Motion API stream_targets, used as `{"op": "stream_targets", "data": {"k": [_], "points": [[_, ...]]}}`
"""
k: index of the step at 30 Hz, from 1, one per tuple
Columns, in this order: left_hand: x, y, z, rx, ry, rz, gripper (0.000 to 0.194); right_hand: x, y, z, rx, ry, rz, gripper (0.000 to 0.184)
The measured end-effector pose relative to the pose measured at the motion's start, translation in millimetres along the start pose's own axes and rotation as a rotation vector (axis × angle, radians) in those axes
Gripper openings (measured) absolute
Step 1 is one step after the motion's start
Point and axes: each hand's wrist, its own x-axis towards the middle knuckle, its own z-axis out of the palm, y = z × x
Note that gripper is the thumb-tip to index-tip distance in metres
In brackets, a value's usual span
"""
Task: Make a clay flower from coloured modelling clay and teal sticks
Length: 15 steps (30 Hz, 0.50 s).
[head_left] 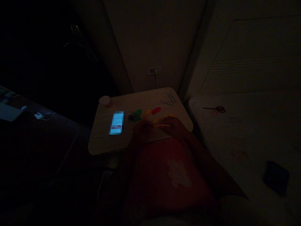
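In dim light, my left hand and my right hand are close together over the near edge of a small table. A thin orange strip stretches between them, and the fingers of both hands are closed on its ends. Its material is too dark to make out. Just beyond my hands lie small coloured pieces: a red one, a yellow one, several green ones and a dark blue one. More yellow-orange pieces are partly hidden by my right hand.
On the pale table are a lit phone, a small tub and thin sticks. Scissors and a dark blue object lie on the surface at right. A wall socket holds a plug and cable.
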Motion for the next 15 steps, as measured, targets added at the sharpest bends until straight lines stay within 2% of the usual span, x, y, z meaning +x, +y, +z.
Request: {"op": "stream_targets", "data": {"k": [3,8,11,15], "points": [[-1,1,3.7,0.016,0.013,0.017,0.029,-3,0,5,-0.057,0.006,0.039,0.026],[2,3,4.2,0.186,0.021,0.029,0.013,-8,-3,11,-0.075,0.029,0.128,0.024],[13,3,6.2,0.218,0.013,0.067,0.013,-13,-5,8,-0.048,0.083,0.220,0.023],[34,1,16.1,0.285,-0.039,0.090,0.015,-14,-6,4,-0.185,0.116,0.366,0.020]]}}
